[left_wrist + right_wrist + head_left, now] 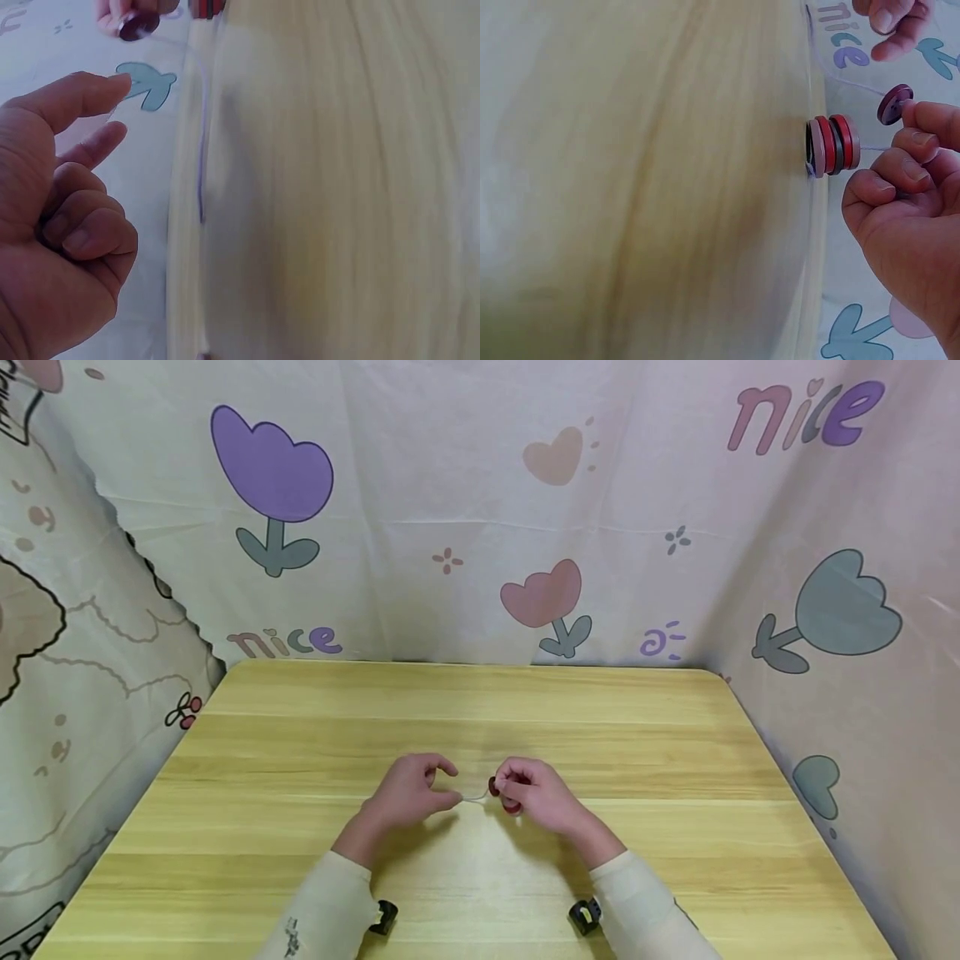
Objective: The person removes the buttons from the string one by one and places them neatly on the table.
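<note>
My right hand [546, 797] pinches a dark red button [891, 106] between thumb and finger. A thin pale cord [203, 135] runs from this button towards my left hand [411, 791], curving to a loose end in the left wrist view. My left thumb and forefinger stand apart beside that end, and its other fingers are curled in. On a stretch of cord below my right hand hangs a stack of red, pink and black buttons [834, 145]. In the head view the right fingers partly hide the buttons.
Both hands are over a light wooden table [480, 710]. A pale printed cloth [450, 460] with tulips and lettering hangs behind the table and along its sides. Black straps [585, 916] show at the sleeve cuffs.
</note>
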{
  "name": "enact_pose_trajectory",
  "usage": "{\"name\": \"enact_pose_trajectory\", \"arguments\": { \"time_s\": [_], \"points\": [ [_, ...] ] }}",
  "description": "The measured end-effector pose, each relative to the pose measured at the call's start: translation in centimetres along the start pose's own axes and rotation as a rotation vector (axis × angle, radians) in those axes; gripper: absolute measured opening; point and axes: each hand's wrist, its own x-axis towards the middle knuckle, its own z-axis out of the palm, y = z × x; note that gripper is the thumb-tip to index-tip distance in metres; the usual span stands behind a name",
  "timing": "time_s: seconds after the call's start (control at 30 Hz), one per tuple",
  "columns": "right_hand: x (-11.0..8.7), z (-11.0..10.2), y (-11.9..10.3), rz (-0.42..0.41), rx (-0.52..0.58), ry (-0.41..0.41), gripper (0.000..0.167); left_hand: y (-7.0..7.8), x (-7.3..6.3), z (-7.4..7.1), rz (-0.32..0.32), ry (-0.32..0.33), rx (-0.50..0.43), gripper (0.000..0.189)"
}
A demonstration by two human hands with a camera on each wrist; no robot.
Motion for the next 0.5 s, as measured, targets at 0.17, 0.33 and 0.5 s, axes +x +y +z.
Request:
{"name": "enact_pose_trajectory", "arguments": {
  "time_s": [0.17,0.33,0.5],
  "points": [
    [0.1,-0.3,0.5,0.005,0.004,-0.005,0.013,0.3,0.4,1.2,0.016,-0.066,-0.021,0.027],
    [0.1,-0.2,0.5,0.012,0.022,-0.015,0.013,0.6,0.8,2.1,0.038,-0.081,-0.017,0.022],
    [0.1,-0.1,0.3,0.021,-0.002,-0.011,0.013,0.9,1.2,2.7,0.066,-0.075,-0.001,0.019]
  ]
}}
